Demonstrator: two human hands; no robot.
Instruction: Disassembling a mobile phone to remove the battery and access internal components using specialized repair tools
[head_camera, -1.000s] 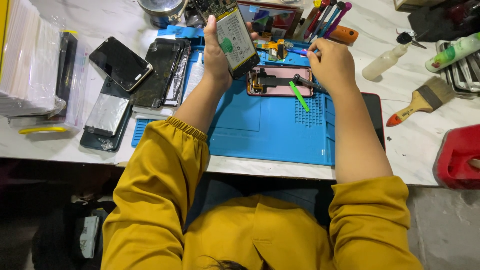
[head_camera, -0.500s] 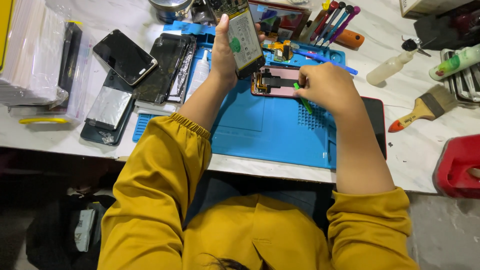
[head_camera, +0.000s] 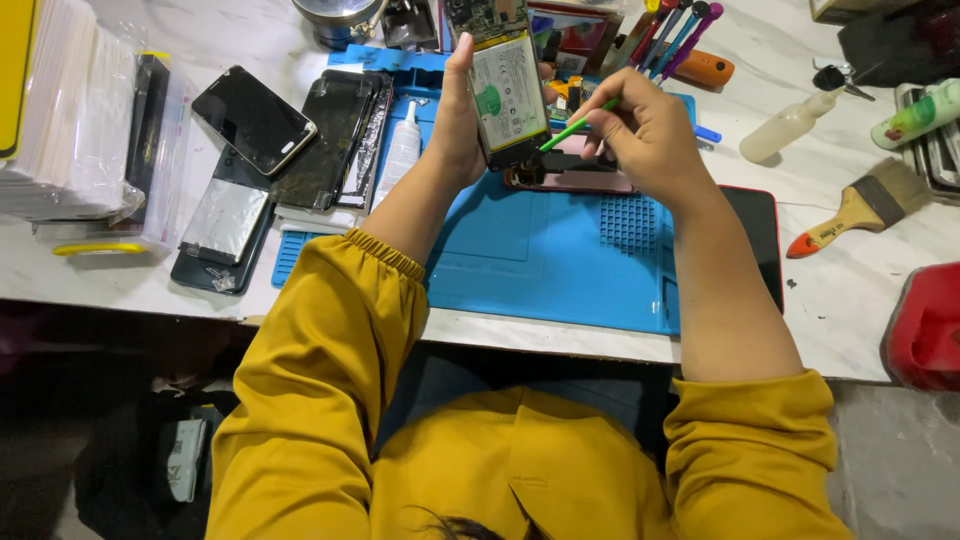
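Green pry stick (head_camera: 572, 128) newly against opened phone (head_camera: 505, 90)

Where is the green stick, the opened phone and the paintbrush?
green stick (head_camera: 575, 127), head view, on the middle of its thin shaft.
opened phone (head_camera: 508, 95), head view, on the pale battery in its open back.
paintbrush (head_camera: 862, 208), head view, on the wooden handle just below the bristles.

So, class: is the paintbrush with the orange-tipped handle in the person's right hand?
No: the paintbrush lies on the table while the right hand holds a green tool.
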